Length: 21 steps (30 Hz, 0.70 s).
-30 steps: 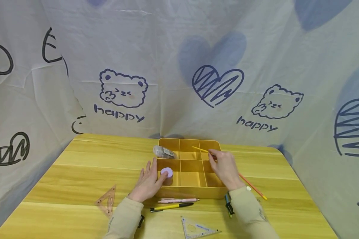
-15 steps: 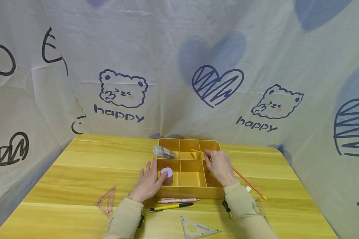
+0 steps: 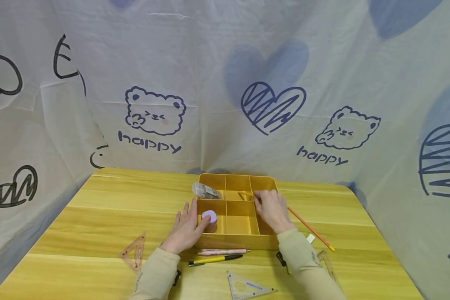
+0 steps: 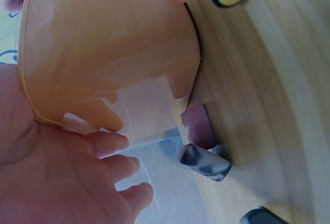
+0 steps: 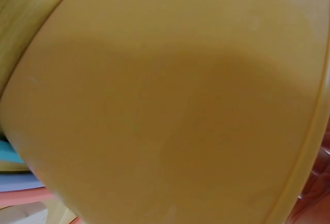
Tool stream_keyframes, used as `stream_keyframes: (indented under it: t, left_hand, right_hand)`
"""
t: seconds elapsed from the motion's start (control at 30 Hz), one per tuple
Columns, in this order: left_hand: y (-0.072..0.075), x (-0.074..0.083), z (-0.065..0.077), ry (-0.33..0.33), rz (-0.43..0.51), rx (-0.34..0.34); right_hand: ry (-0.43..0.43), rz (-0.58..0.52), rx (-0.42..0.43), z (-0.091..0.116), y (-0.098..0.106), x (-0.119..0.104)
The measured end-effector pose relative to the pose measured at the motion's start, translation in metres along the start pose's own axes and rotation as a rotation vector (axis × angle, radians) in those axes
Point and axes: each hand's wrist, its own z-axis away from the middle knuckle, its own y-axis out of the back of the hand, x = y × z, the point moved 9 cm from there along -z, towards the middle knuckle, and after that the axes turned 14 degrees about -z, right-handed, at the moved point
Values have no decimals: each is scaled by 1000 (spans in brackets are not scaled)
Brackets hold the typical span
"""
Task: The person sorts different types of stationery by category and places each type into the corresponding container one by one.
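Note:
My right hand (image 3: 273, 210) reaches over the right side of a yellow divided box (image 3: 240, 241) and pinches a thin yellow pencil (image 3: 247, 193). The pencil's far end lies low over the back middle compartment. My left hand (image 3: 185, 229) rests against the box's left wall, fingers extended along the outside. Its thumb lies over the rim, at a purple-lidded container (image 3: 209, 216) in the front left compartment. A clear bottle-like item (image 3: 205, 191) leans out of the back left compartment. In the left wrist view the left fingers (image 4: 124, 167) lie loosely beside the box wall (image 4: 113, 38).
Before the box lie a pink pen (image 3: 223, 251), a yellow-and-black pen (image 3: 215, 260) and a clear set square (image 3: 231, 285). An orange set square (image 3: 126, 252) is at left. Rightward are an orange pencil (image 3: 311, 229) and white eraser (image 3: 310, 238). A maroon block (image 4: 198, 126) shows in the left wrist view.
My right hand has moved a little left and down with the yellow pencil, bringing its end lower into the box. My left hand has stayed in place.

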Motion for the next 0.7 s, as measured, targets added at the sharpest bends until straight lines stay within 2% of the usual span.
stream_keyframes:
  t: [0.27, 0.7]
  left_hand:
    - [-1, -1, -1, 8, -1, -9]
    - [-2, -2, -1, 12, 0, -15]
  right_hand:
    - [-7, 18, -13, 2, 0, 0]
    - [-43, -48, -71, 8, 0, 4]
